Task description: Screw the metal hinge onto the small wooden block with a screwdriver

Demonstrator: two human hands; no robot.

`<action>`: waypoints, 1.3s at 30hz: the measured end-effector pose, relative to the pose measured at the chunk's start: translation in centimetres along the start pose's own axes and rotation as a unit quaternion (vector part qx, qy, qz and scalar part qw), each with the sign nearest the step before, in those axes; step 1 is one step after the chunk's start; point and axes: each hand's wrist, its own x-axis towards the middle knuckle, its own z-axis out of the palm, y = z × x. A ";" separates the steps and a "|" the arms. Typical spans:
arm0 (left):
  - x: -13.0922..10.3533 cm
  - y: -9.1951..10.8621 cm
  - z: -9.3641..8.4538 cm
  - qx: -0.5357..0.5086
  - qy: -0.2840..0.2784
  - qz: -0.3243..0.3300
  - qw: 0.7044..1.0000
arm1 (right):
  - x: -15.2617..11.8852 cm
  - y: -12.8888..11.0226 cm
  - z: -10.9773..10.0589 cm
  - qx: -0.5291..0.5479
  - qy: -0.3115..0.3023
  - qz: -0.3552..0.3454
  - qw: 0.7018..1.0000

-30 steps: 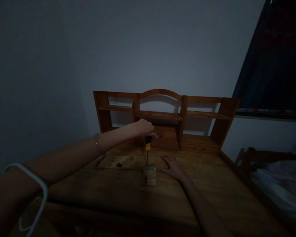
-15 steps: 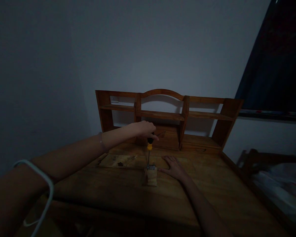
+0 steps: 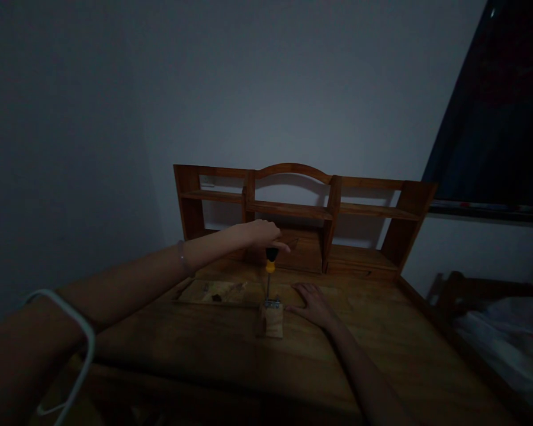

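My left hand (image 3: 266, 235) is closed over the top of a screwdriver (image 3: 270, 266) with a black and yellow handle, thumb pointing right. The screwdriver stands nearly upright, its shaft running down to a small metal piece (image 3: 272, 303) on top of a wooden block (image 3: 274, 323). The exact contact of the tip is too small to tell. To the right of the block, my right hand (image 3: 311, 303) lies on the wooden desk with its fingers spread, the thumb pointing toward the block. A flat light-wood board (image 3: 213, 291) lies behind and left of the block.
A wooden shelf unit (image 3: 288, 208) with several compartments stands at the back of the desk (image 3: 382, 331). A white cord (image 3: 87, 337) hangs round my left forearm. Past the desk's right edge are a wooden frame and pale plastic or cloth (image 3: 510, 331). A dark curtain hangs upper right.
The left thumb sticks out slightly farther right from the screwdriver handle. The whole view has shifted a little, with the desk and shelf slightly lower. My right hand keeps its place on the desk.
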 end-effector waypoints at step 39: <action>0.0 -1.1 -0.2 -0.078 -0.083 0.133 0.985 | 0.0 0.3 0.5 -0.014 -0.001 0.005 1.000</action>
